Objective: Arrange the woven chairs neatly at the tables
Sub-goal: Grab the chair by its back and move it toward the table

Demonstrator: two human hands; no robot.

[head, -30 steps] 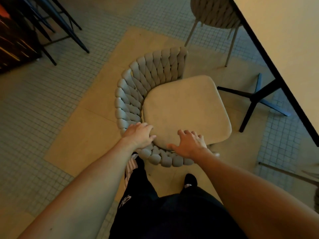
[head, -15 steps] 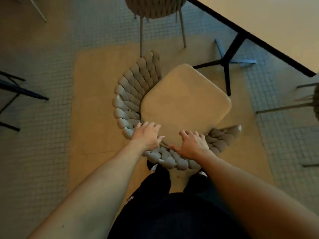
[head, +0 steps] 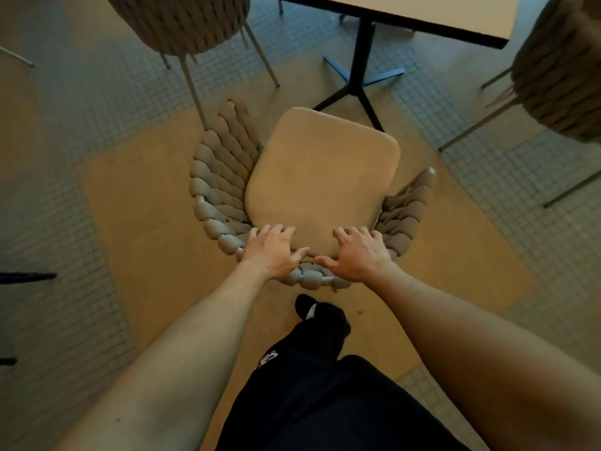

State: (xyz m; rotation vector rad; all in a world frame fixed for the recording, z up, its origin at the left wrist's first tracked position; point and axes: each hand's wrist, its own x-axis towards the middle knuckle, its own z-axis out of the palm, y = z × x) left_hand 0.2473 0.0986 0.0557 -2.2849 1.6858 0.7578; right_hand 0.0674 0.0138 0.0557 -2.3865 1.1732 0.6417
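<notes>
Gripping woven chair [head: 224, 177] backrest top: left hand [head: 271, 252] & right hand [head: 356, 255], fingers curled over, arms extended.

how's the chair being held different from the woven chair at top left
The held chair shows its whole seat cushion, with the left hand and right hand gripping its backrest. The top-left chair shows only the outside of its back and thin legs, untouched. The held chair's seat front lies by the table base; the other stands left of it. Both have thick woven backs.
</notes>
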